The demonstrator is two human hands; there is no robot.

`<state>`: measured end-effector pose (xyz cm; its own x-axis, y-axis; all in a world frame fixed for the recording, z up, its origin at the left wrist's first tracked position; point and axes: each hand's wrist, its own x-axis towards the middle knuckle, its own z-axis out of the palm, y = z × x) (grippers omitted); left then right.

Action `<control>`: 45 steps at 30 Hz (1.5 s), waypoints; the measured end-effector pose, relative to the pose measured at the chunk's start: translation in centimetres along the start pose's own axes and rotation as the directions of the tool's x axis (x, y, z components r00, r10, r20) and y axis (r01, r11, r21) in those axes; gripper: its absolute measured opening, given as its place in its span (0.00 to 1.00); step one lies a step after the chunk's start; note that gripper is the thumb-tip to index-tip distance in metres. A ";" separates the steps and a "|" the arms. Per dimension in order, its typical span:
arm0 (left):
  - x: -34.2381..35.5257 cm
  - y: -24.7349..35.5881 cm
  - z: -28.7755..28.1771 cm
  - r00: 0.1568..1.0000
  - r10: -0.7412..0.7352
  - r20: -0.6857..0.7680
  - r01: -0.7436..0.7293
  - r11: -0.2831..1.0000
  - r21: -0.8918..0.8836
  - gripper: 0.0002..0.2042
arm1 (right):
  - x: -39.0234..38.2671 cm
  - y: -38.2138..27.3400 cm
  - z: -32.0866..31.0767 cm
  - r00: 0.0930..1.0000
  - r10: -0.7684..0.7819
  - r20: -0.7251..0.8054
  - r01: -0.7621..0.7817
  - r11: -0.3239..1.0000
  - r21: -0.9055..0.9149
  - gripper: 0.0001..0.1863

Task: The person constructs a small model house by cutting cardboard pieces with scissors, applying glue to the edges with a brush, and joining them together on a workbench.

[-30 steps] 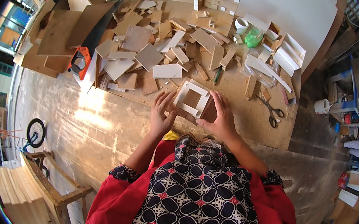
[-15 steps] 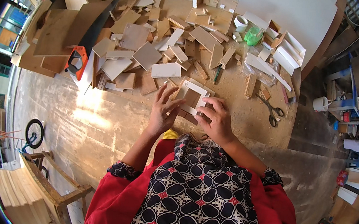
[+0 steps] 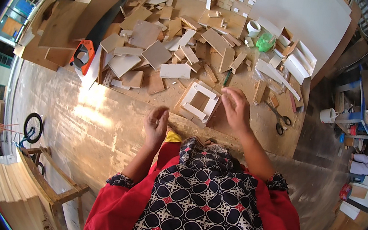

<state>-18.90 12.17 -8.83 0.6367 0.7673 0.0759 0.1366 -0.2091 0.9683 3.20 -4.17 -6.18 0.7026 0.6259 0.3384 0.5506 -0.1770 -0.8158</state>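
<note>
On the low board's near edge lies a small wooden panel with white-painted strips set around a bare wood middle, like a small frame. Neither hand touches it. To its left, my left hand hovers off the board, fingers loosely curled and the thumb apart, with nothing seen in it. Just right of the panel is my right hand, raised, its fingers bent but apart from the thumb, also holding nothing that shows. A green pencil-like stick lies beyond the panel.
Wood offcuts heap across the board's far left. An orange-handled handsaw rests beside them. Black scissors lie at the right, below a green plastic bundle, a white tape roll and a white open box. A wooden stand is lower left.
Both hands have let go of the framed panel and drawn apart: the left moved back toward me and left, the right lifted off to the right. The panel stays on the board.
</note>
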 end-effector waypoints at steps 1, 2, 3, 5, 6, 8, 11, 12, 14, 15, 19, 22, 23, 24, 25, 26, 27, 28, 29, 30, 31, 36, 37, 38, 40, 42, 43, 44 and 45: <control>-0.8 -0.7 -0.2 0.983 -0.166 0.081 0.172 0.983 -0.070 0.10 | 0.2 1.9 0.4 0.997 0.073 0.035 -0.074 0.996 0.040 0.17; -1.5 -1.1 -0.5 0.933 -0.319 0.165 0.340 0.932 -0.123 0.11 | 0.7 2.3 0.6 0.987 0.140 0.077 -0.146 0.986 0.083 0.19; -2.1 -1.9 -0.4 0.905 -0.340 0.254 0.374 0.922 -0.099 0.16 | 0.9 2.6 0.6 0.977 0.180 0.112 -0.194 0.972 0.128 0.21; -2.6 -1.9 0.0 0.766 -0.451 0.458 0.524 0.851 -0.040 0.26 | 1.2 2.4 0.5 0.947 0.261 0.188 -0.298 0.932 0.205 0.24; -2.9 -1.8 0.3 0.731 -0.483 0.483 0.590 0.802 -0.090 0.27 | 1.2 2.3 0.5 0.943 0.255 0.213 -0.300 0.929 0.215 0.24; -3.3 -1.3 1.1 0.648 -0.534 0.544 0.712 0.679 -0.182 0.30 | 0.8 2.1 0.4 0.932 0.249 0.263 -0.311 0.923 0.227 0.25; -3.3 -2.2 1.3 0.625 -0.487 0.610 0.761 0.556 -0.334 0.30 | -0.1 1.3 -0.3 0.905 0.286 0.315 -0.331 0.939 0.097 0.26; -3.3 -2.6 1.3 0.631 -0.474 0.614 0.763 0.521 -0.381 0.29 | -0.6 1.5 -0.4 0.902 0.286 0.324 -0.337 0.934 0.114 0.26; -3.0 -2.3 1.1 0.635 -0.474 0.610 0.767 0.476 -0.430 0.25 | -2.0 1.7 -0.6 0.898 0.289 0.333 -0.353 0.923 0.152 0.26; -2.9 -2.3 1.0 0.643 -0.474 0.602 0.763 0.469 -0.446 0.24 | -2.7 1.6 -0.9 0.879 0.323 0.350 -0.400 0.900 0.174 0.26; -2.3 -0.7 0.9 0.701 -0.468 0.538 0.711 0.518 -0.476 0.19 | -4.7 0.0 -1.4 0.827 0.399 0.397 -0.511 0.828 0.232 0.26; -2.1 -0.6 1.1 0.699 -0.477 0.533 0.712 0.531 -0.459 0.19 | -5.5 -0.1 -1.6 0.781 0.454 0.429 -0.587 0.768 0.255 0.28; -2.1 -0.5 1.1 0.698 -0.479 0.533 0.713 0.532 -0.457 0.19 | -5.7 -0.1 -1.7 0.759 0.477 0.444 -0.619 0.741 0.262 0.29; -2.2 -0.4 1.2 0.697 -0.480 0.533 0.714 0.533 -0.455 0.19 | -5.9 -0.1 -1.7 0.736 0.498 0.459 -0.649 0.712 0.269 0.30; -2.3 -0.1 1.4 0.695 -0.481 0.535 0.716 0.533 -0.451 0.20 | -6.1 0.0 -1.8 0.737 0.501 0.455 -0.652 0.704 0.282 0.30; -2.3 0.2 1.5 0.699 -0.475 0.534 0.711 0.538 -0.453 0.20 | -6.3 0.2 -1.7 0.737 0.504 0.450 -0.655 0.696 0.295 0.30; -2.3 0.5 1.5 0.704 -0.469 0.533 0.706 0.543 -0.454 0.19 | -6.4 0.3 -1.7 0.738 0.506 0.446 -0.658 0.687 0.308 0.30; -2.3 0.7 1.6 0.709 -0.463 0.532 0.701 0.547 -0.458 0.19 | -6.6 0.5 -1.7 0.735 0.511 0.446 -0.663 0.679 0.314 0.30; -2.3 0.7 1.7 0.715 -0.453 0.532 0.693 0.561 -0.454 0.19 | -6.6 0.6 -1.8 0.731 0.515 0.447 -0.669 0.671 0.320 0.30; -2.2 0.6 1.8 0.721 -0.443 0.533 0.685 0.574 -0.449 0.19 | -6.7 0.7 -1.9 0.728 0.520 0.447 -0.674 0.663 0.327 0.30; -2.2 0.9 2.0 0.727 -0.432 0.533 0.676 0.587 -0.445 0.19 | -6.8 0.8 -2.1 0.706 0.540 0.458 -0.702 0.622 0.348 0.29; -1.5 2.0 2.8 0.749 -0.411 0.520 0.631 0.682 -0.369 0.18 | -6.6 0.4 -3.8 0.639 0.590 0.494 -0.769 0.467 0.436 0.23; -1.3 2.0 3.1 0.746 -0.401 0.532 0.631 0.680 -0.372 0.18 | -6.7 0.7 -4.0 0.644 0.583 0.494 -0.764 0.469 0.443 0.22; -1.1 2.1 3.3 0.743 -0.396 0.540 0.632 0.679 -0.372 0.18 | -6.8 1.0 -4.2 0.650 0.577 0.495 -0.760 0.471 0.449 0.21; -0.7 2.1 3.7 0.737 -0.384 0.556 0.634 0.678 -0.371 0.18 | -7.1 1.6 -4.4 0.665 0.563 0.491 -0.747 0.476 0.464 0.19; -0.2 1.8 4.1 0.727 -0.389 0.566 0.644 0.673 -0.364 0.18 | -7.2 2.0 -4.7 0.683 0.547 0.484 -0.730 0.484 0.483 0.17; 0.1 1.8 4.3 0.722 -0.392 0.570 0.649 0.670 -0.360 0.18 | -7.3 2.1 -4.8 0.692 0.543 0.476 -0.722 0.496 0.483 0.16; 0.4 1.8 4.5 0.718 -0.389 0.577 0.644 0.687 -0.337 0.18 | -7.3 2.1 -4.9 0.700 0.538 0.469 -0.714 0.508 0.483 0.15; 0.8 1.9 4.7 0.714 -0.386 0.584 0.638 0.703 -0.314 0.18 | -7.3 2.2 -4.9 0.709 0.534 0.461 -0.705 0.520 0.482 0.14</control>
<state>-14.56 9.49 -8.09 0.8451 0.2742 -0.4589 0.2638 0.5327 0.8041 1.47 -12.87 -8.11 0.5839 0.6996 -0.4119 -0.4269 -0.1670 -0.8888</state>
